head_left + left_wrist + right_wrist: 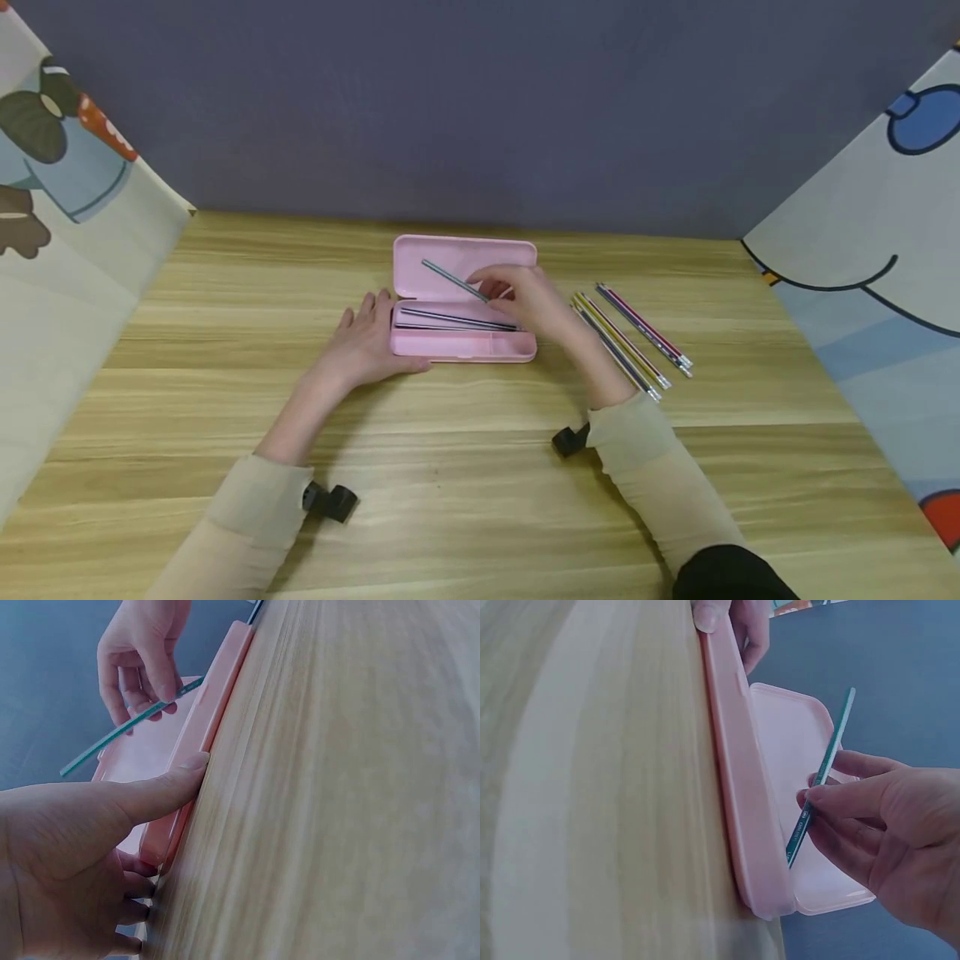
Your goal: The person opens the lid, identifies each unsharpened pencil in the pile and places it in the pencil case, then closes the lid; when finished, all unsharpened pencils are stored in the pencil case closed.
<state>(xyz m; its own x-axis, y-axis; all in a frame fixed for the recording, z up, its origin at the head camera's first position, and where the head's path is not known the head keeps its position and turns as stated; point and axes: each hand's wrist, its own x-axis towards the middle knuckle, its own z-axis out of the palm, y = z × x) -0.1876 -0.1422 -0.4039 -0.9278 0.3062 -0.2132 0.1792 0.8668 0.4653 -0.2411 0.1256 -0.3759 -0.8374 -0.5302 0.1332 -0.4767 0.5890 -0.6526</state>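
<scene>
A pink pencil case (442,345) lies on the table with its lid (411,279) folded back. Several dark pencils (450,317) rest in its rear compartment. Above the case my right hand (536,304) pinches a green pencil (838,731) between thumb and fingers, tilted, one end over the lid and the other low near the case's edge. My left hand (367,343) rests at the case's left end, fingers spread and mostly straight. Its thumb (176,784) lies along the front wall.
To the right of the case, partly beside my right forearm, several striped pencils with erasers (622,342) lie slanted on the wooden table (450,500). A dark panel (480,117) stands behind the table, with printed cartoon panels on both sides.
</scene>
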